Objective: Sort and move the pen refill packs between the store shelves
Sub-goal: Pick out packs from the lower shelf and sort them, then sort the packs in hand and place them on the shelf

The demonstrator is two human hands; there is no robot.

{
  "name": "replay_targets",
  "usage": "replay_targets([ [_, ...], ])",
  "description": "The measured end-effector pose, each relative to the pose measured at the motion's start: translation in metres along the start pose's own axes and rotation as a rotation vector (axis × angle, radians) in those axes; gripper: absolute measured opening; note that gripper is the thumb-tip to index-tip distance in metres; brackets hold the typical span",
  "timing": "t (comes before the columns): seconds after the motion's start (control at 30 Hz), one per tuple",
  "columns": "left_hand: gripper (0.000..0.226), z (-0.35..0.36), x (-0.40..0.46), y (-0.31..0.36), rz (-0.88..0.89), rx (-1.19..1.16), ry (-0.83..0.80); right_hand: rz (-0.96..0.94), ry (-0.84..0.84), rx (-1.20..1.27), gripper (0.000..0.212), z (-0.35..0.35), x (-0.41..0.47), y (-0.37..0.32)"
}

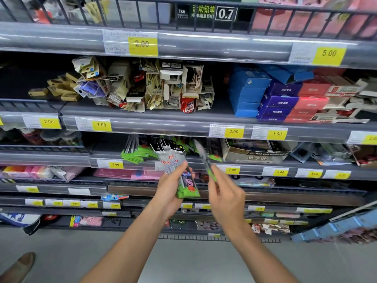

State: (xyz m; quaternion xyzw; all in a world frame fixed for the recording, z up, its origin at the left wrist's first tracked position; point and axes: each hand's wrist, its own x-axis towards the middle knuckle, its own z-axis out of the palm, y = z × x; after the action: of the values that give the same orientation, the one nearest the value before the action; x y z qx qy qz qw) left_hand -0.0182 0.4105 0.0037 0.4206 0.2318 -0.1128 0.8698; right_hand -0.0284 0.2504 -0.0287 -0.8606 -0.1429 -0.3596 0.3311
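My left hand (170,187) grips a stack of several pen refill packs (177,166), clear sleeves with black tops and green cartoon-printed bottoms, held upright in front of the shelves. My right hand (224,194) pinches a single thin refill pack (202,156) with a green end; it is tilted up to the left and motion-blurred. Behind the hands, more green and black refill packs (140,153) lie in a pile on the third shelf (142,162).
The shelf above holds a jumble of small carded packs (146,86) and blue, purple and red boxes (277,97). An open cardboard box (255,154) stands right of the refill pile. Yellow price tags line the shelf edges. A shoe (19,266) shows at bottom left.
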Motion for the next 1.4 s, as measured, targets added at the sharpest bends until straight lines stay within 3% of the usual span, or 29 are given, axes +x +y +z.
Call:
replay_targets([
  [0.1,0.059,0.005,-0.007,-0.005,-0.003,-0.024,-0.011,0.025,-0.094,0.061,0.035,-0.014,-0.028,-0.027],
  [0.17,0.063,0.006,-0.014,-0.011,-0.011,-0.031,-0.020,0.100,-0.171,0.077,0.040,-0.021,-0.035,-0.037],
  [0.4,0.051,0.004,-0.033,-0.026,-0.058,-0.008,-0.167,0.179,-0.455,0.237,0.052,-0.058,-0.027,-0.034],
  [0.5,0.039,0.011,-0.040,-0.034,-0.109,0.048,-0.229,0.296,-0.546,0.387,0.053,-0.087,-0.025,-0.029],
  [0.6,0.038,0.034,-0.052,-0.050,-0.151,0.120,-0.269,0.526,-0.348,0.522,0.029,-0.117,-0.027,-0.026],
  [0.73,0.037,0.089,-0.073,-0.076,-0.131,0.139,-0.371,0.853,-0.126,0.689,0.025,-0.170,-0.035,-0.012],
  [0.9,0.047,0.187,-0.104,-0.126,-0.074,0.152,-0.453,0.853,0.026,0.610,0.016,-0.261,-0.047,0.017],
  [1.1,0.060,0.302,-0.136,-0.198,-0.031,0.161,-0.462,0.989,0.118,0.639,0.011,-0.375,-0.037,0.078],
  [1.2,0.080,0.349,-0.149,-0.226,-0.063,0.155,-0.470,0.993,0.206,0.619,0.016,-0.421,-0.026,0.110],
  [1.4,0.059,0.413,-0.138,-0.255,-0.095,0.187,-0.545,0.946,0.228,0.596,0.020,-0.469,-0.001,0.169],
])
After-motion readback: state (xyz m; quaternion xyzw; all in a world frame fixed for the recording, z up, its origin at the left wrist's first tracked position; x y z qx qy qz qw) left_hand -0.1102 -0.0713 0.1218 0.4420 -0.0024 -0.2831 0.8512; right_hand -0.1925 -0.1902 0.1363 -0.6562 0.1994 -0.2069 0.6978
